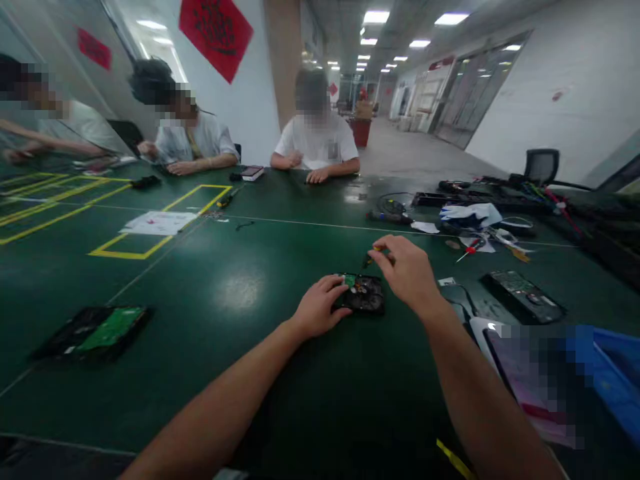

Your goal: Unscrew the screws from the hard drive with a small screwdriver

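A hard drive [369, 299] with a green circuit board section lies on the green table in front of me. My left hand [323, 305] grips its left side, fingers over the top edge and thumb at the near edge. Just above the drive's far right corner, my right hand [403, 267] pinches a small screwdriver [369, 259] with black and yellow parts. Its tip points down toward the drive's far edge; whether it touches cannot be made out. Another hard drive [523, 295] lies to the right, and one with a green board [110, 328] to the left.
On the right are a blue bin [617, 373], a white-edged tray [487, 327], a red-handled screwdriver [470, 249], a cylindrical dark tool [390, 217], and cables. Papers [159, 223] lie at left inside yellow tape. Several people sit across the table [290, 247].
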### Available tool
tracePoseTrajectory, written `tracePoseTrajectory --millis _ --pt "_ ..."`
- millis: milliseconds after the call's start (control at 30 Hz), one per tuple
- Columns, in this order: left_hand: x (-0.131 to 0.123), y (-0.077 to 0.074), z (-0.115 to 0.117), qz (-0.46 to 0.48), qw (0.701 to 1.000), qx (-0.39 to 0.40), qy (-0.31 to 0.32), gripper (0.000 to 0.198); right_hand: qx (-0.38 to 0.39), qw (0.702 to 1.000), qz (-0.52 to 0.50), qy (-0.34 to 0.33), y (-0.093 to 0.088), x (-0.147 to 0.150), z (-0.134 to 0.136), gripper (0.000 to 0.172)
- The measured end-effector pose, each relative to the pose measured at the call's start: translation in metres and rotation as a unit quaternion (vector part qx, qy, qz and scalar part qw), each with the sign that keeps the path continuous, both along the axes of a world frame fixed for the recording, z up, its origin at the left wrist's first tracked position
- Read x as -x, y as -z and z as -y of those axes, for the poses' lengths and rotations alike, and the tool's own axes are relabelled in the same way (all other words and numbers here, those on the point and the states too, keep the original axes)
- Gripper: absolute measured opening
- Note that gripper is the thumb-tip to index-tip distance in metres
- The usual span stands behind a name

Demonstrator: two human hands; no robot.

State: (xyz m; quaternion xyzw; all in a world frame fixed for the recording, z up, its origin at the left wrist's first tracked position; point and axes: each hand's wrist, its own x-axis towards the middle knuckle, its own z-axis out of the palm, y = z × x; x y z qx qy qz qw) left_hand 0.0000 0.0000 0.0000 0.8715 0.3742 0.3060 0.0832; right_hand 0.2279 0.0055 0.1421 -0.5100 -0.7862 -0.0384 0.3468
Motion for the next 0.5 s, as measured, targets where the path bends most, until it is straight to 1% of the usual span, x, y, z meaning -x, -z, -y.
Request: tracePoseTrajectory --millis 133,200,267,367,433,500 --pt "0.0 -0.003 0.0 0.011 1.0 0.006 0.004 0.058 0.018 0.999 -0.022 -0.021 -0.002 -0.001 0.002 0.01" --pt "0.0 -0.005 0.001 0.014 1.0 0.008 0.006 0.058 0.023 0.999 -0.019 -0.012 -0.002 0.0 0.002 0.009" --pt "0.0 -0.009 0.002 0.022 1.0 0.011 0.008 0.056 0.013 1.0 -0.009 0.002 -0.003 0.002 0.003 0.012" --pt "-0.001 -0.012 0.003 0.044 0.999 0.016 0.005 0.045 -0.003 1.0 -0.006 0.012 -0.002 0.004 0.003 0.017" --pt "-0.003 -0.012 0.002 0.058 0.998 0.016 -0.01 0.037 -0.005 1.0 -0.013 0.012 -0.002 0.003 0.003 0.015" --pt "-0.003 -0.013 0.001 0.064 0.996 0.019 -0.052 0.032 0.001 0.999 -0.032 0.01 -0.001 0.002 0.002 0.013"
